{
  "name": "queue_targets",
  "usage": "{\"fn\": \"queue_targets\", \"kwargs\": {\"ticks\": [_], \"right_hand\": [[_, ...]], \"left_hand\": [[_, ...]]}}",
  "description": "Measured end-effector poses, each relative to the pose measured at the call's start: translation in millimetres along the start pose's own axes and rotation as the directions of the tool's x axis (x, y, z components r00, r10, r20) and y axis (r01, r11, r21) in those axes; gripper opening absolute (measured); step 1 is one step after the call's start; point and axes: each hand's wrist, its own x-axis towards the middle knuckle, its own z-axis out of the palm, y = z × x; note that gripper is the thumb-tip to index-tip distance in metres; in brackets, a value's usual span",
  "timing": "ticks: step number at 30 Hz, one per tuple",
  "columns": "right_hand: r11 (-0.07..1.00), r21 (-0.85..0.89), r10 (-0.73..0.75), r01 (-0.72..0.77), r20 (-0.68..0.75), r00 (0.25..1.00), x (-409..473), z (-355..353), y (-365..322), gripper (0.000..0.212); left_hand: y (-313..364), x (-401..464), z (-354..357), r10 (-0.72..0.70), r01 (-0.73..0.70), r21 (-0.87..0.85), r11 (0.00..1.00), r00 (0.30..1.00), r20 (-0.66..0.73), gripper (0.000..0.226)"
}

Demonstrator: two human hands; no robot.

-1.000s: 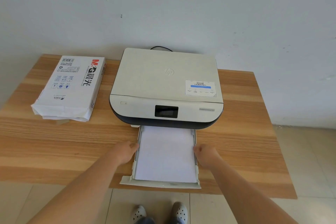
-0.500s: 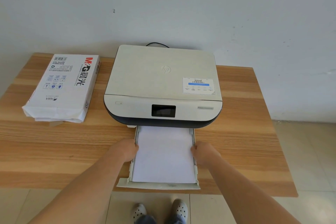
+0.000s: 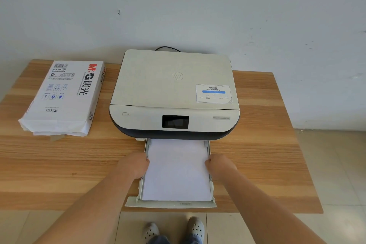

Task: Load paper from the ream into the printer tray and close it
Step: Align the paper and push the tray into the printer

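1. Paper: white stack lying flat in the pulled-out tray, which sticks out from under the printer front, over the near bench edge.
2. Ream: far left on the bench, well apart from the printer; white wrapper, red and black lettering, near end torn open with sheet edges showing.
3. Left hand: at the tray's left side wall, fingers curled, thumb side touching the rail and the paper edge. Grip narrow; whether it pinches the rail or only presses on it, cannot tell.
4. Printer: centre of the bench, cream lid closed, dark screen on the front panel, label sticker on the lid's right corner, black cable behind.
5. Right hand: mirrors the left at the tray's right side wall, fingers curled against the rail. Grip narrow; hold unclear.
6. Shoes: a pale pair on the tiled floor below the tray front.
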Motion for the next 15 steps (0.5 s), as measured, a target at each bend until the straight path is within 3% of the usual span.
{"fn": "queue_targets", "kwargs": {"ticks": [10, 15], "right_hand": [[1.0, -0.02, 0.013, -0.013, -0.028, 1.0, -2.0, 1.6, -7.1, 0.031], [0.999, -0.023, -0.029, 0.027, -0.078, 0.997, -7.9, 3.1, -5.9, 0.027]], "left_hand": [[8.2, -0.9, 2.1, -0.014, 0.015, 0.083, 0.996, 1.0, -0.017, 0.032], [4.0, 0.3, 6.1, -0.022, 0.021, -0.014, 1.0, 0.999, -0.036, 0.03]]}}
